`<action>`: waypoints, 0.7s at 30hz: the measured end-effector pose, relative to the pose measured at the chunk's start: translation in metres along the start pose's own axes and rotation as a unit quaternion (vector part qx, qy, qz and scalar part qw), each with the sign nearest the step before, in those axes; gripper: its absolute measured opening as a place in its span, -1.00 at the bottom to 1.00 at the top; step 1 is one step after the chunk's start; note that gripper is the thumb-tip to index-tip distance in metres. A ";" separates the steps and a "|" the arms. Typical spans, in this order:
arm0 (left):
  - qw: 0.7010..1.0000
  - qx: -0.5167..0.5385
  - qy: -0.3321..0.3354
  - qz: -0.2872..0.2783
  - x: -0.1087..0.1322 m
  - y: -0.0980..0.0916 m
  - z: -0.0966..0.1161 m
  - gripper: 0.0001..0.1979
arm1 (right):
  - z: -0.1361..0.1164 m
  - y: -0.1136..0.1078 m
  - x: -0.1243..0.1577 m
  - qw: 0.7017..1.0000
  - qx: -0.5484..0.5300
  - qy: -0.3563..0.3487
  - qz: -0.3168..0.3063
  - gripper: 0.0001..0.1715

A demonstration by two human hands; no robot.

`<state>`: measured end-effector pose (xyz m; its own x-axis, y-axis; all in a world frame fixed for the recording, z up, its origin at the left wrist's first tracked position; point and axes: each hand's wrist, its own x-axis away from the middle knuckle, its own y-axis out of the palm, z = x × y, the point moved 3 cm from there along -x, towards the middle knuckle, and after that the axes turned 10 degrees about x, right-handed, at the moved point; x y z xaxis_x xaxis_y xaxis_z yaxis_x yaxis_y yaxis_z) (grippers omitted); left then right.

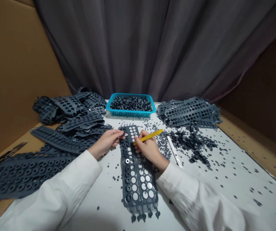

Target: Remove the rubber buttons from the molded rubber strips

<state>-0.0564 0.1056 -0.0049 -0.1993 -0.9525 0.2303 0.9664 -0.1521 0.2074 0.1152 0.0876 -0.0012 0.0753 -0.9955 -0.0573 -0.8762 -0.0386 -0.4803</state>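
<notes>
A dark grey rubber strip [138,179] with rows of round holes and rings lies lengthwise on the white table [224,179] in front of me. My left hand [106,142] pinches the strip's left edge near its far end, fingers closed. My right hand [148,150] rests on the strip and grips a yellow stick tool [149,136], whose tip meets the strip near the upper rows. Many holes in the strip show white, and several rings remain along its left column.
A blue basket [131,112] of small black rings stands behind the strip. Piles of grey strips lie at the left [56,141] and back right [191,111]. Loose rings and scraps [193,144] litter the table's right side. A white flat bar [173,153] lies beside my right hand.
</notes>
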 end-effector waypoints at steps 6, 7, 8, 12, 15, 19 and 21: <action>0.995 0.071 -0.073 0.003 0.002 0.001 -0.008 -0.77 | 0.010 0.008 -0.003 0.999 -0.028 0.016 -0.009 -0.75; 0.994 0.079 -0.081 0.003 0.002 0.001 -0.009 -0.78 | 0.010 0.008 -0.003 1.000 -0.025 0.014 -0.007 -0.75; 0.992 0.085 -0.088 0.002 0.002 0.001 -0.010 -0.79 | 0.009 0.008 -0.003 1.000 -0.022 0.013 -0.007 -0.75; 0.989 0.108 -0.105 -0.007 0.004 0.002 -0.012 -0.81 | 0.007 0.007 -0.001 1.000 -0.014 0.015 -0.008 -0.77; 0.987 0.119 -0.110 -0.011 0.003 0.002 -0.012 -0.82 | 0.009 0.007 -0.001 1.000 -0.019 0.015 -0.002 -0.77; 0.984 0.130 -0.118 -0.012 0.001 0.000 -0.014 -0.83 | 0.015 0.008 -0.001 0.998 -0.059 0.039 0.001 -0.74; 0.984 0.134 -0.120 -0.014 0.003 0.000 -0.013 -0.84 | 0.016 0.009 -0.002 0.996 -0.072 0.050 0.000 -0.74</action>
<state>-0.0547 0.0992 -0.0166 -0.2883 -0.8544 0.4323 0.8892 -0.0714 0.4519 0.1150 0.0908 -0.0197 0.0335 -0.9989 0.0326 -0.9360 -0.0428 -0.3495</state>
